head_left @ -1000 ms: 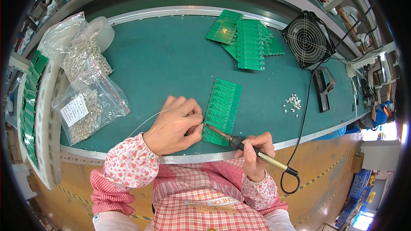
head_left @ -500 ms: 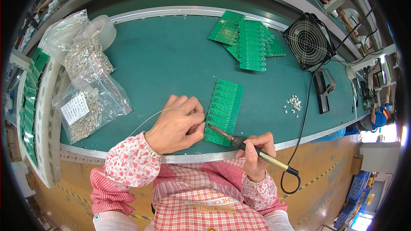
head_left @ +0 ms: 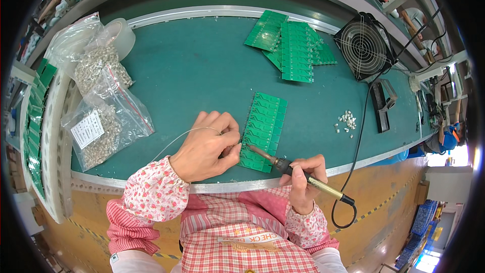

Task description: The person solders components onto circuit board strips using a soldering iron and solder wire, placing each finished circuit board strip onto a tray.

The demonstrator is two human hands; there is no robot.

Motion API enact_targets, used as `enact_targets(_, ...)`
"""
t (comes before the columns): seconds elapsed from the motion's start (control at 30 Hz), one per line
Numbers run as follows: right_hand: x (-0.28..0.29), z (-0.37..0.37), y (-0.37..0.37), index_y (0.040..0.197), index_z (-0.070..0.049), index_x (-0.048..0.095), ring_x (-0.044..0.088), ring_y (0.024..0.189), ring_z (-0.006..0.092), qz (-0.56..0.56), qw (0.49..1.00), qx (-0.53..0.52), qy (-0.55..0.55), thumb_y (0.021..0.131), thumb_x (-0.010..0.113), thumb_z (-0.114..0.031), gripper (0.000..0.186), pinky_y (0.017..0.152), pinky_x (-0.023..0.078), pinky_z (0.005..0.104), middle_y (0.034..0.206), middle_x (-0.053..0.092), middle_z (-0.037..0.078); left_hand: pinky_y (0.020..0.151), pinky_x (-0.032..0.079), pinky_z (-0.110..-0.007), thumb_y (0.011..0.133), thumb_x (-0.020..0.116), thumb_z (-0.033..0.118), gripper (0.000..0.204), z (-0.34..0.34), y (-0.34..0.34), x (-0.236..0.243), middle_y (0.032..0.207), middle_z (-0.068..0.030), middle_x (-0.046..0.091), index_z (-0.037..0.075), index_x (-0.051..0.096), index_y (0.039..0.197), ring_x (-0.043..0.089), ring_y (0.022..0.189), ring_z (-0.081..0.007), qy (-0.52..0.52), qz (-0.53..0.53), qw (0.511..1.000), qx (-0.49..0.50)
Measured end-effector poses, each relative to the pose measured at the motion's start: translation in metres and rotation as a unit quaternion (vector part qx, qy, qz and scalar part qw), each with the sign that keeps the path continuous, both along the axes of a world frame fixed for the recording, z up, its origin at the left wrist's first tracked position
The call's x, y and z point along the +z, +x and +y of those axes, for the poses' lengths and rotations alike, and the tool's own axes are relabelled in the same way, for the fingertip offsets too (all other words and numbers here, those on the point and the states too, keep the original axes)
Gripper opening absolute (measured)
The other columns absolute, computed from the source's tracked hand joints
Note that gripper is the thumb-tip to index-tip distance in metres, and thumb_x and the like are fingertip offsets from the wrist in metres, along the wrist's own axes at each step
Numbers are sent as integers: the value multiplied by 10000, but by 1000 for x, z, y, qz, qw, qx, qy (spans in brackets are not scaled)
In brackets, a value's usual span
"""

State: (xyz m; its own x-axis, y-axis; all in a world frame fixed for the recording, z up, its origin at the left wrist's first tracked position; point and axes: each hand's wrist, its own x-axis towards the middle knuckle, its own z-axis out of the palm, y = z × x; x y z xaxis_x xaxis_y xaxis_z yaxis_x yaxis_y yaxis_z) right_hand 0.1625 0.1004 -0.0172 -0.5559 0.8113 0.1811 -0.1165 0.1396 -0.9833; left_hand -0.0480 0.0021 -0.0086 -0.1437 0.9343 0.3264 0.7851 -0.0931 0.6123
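Observation:
A green circuit board panel (head_left: 263, 126) lies on the green mat near the table's front edge, a row of thin pins along its left side. In my right hand (head_left: 305, 182) is a soldering iron (head_left: 318, 186) with a dark grip and a gold-coloured handle. Its tip meets the left part of the board, or hovers just over it. My left hand (head_left: 209, 146) is closed at the board's left edge, pinching a thin solder wire (head_left: 177, 137) that runs back over the hand toward the sleeve. The wire's end is hidden by my fingers.
Several more green boards (head_left: 297, 53) are piled at the back. Bags of small metal parts (head_left: 103, 134) lie at the left, near a roll of clear tape (head_left: 122, 39). Loose small parts (head_left: 347, 120), an iron stand (head_left: 381, 106) and a black fan (head_left: 365, 48) are at the right; the iron's cord (head_left: 356, 154) crosses the mat.
The soldering iron's tip has shifted very slightly up and right along the board. My left hand stays nearly still with the wire.

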Motion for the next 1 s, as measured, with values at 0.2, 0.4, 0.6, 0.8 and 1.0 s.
enact_targets(0.2, -1, 2, -1, 856, 16, 478, 621, 532, 127, -16, 1000, 15, 21, 858, 590, -60, 135, 479, 523, 252, 676, 617, 99, 713, 336, -354, 718, 655, 90, 143, 1, 1, 0, 848, -44, 515, 68, 535, 644, 476, 795, -215, -2, 19, 1000, -8)
enact_targets(0.4, -4, 3, 1, 859, 16, 478, 620, 525, 126, -25, 999, 18, 27, 853, 585, -52, 127, 478, 520, 251, 689, 626, 105, 721, 340, -356, 719, 655, 98, 140, 1, 2, 0, 857, -47, 514, 67, 540, 646, 477, 808, -218, -5, 28, 1000, -10)
enact_targets(0.6, -5, 3, 2, 859, 17, 474, 624, 530, 130, -12, 998, 36, 43, 851, 587, -48, 130, 486, 521, 252, 684, 624, 105, 719, 346, -357, 715, 654, 96, 128, 1, 2, -1, 862, -49, 514, 64, 547, 654, 480, 814, -220, 1, 41, 999, -5)
enact_targets(0.8, -4, -3, 4, 891, 11, 536, 617, 529, 137, -4, 999, -21, 48, 842, 592, -27, 84, 505, 511, 263, 701, 626, 103, 696, 352, -358, 726, 645, 89, 111, -3, -3, 2, 841, -52, 512, 57, 545, 690, 481, 780, -233, 10, 33, 999, 25)
enact_targets(1.0, 4, 5, 6, 1068, -62, 584, 575, 670, 205, -132, 947, 29, 293, 732, 743, -58, 372, 565, 477, 305, 861, 575, 126, 683, 343, -362, 737, 612, 49, 88, -17, -7, 11, 819, -63, 521, 41, 525, 721, 468, 722, -251, 21, 33, 995, 92)
